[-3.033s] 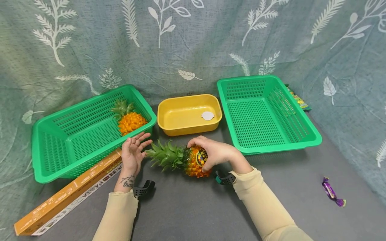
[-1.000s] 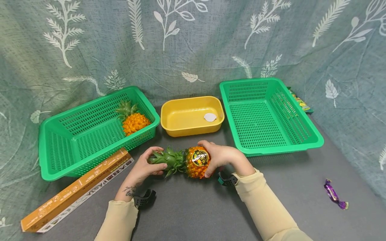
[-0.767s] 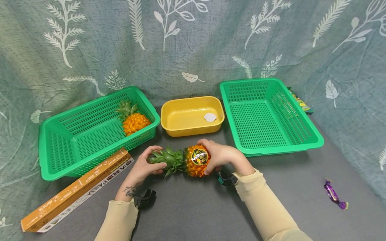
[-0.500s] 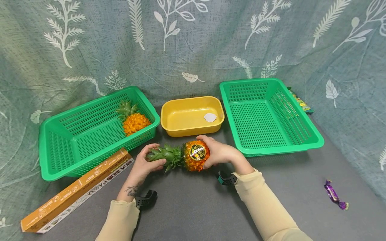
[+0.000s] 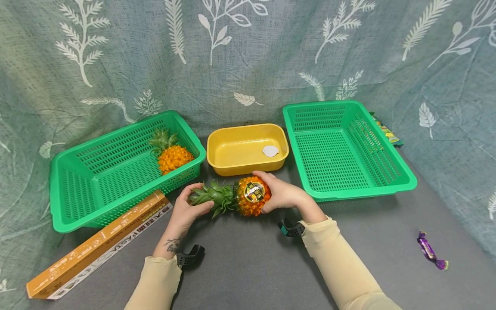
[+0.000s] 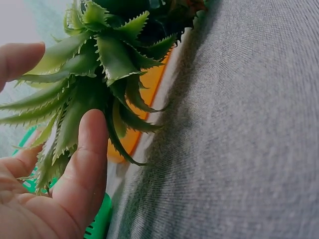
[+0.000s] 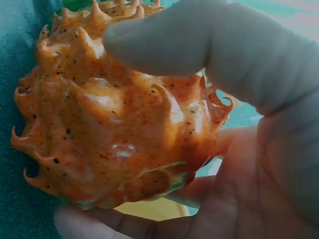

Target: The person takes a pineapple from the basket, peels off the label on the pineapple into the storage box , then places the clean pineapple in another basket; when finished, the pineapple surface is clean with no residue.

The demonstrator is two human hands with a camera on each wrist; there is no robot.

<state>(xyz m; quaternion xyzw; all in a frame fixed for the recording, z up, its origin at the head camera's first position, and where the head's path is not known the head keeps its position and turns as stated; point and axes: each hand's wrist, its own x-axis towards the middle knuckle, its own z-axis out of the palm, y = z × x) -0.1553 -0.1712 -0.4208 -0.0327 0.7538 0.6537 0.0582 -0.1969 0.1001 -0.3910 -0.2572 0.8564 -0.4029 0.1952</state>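
Observation:
A small toy-like pineapple (image 5: 252, 196) with orange spiky skin, a round black-and-yellow sticker and a green leafy crown (image 5: 217, 196) lies sideways between the two hands. My right hand (image 5: 283, 193) grips its base end, thumb on the near side and fingers curled round the far side. The left wrist view has the toothed leaves (image 6: 79, 94) between thumb and fingers of my left hand (image 5: 188, 206), which holds the crown's tip. In the right wrist view, the pineapple's glossy orange body (image 7: 99, 124) fills the grasp.
A second pineapple (image 5: 174, 158) lies in the left green basket (image 5: 58, 185). A yellow tub (image 5: 232, 148) with a white oval disc stands behind the hands, beside another green basket (image 5: 329, 155). A long pasta box (image 5: 100, 245) lies at left, a purple wrapped candy (image 5: 430, 250) at right.
My left hand, spread beside the crown three seconds ago, now holds the leaves. Over the last second both hands have shifted the pineapple slightly toward the yellow tub.

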